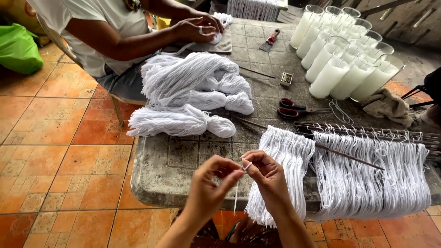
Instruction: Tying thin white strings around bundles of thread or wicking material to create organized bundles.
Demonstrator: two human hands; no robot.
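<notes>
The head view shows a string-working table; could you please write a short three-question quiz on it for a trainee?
1. True or false: both hands, left hand and right hand, pinch one white string.
2. What lies beside the glass candles? A red-handled scissors, B a hammer, C a cup.
3. What hangs over the table edge to the right of the hands?

Key: 1 true; 2 A, the scissors; 3 cut white strings on thin rods.
</notes>
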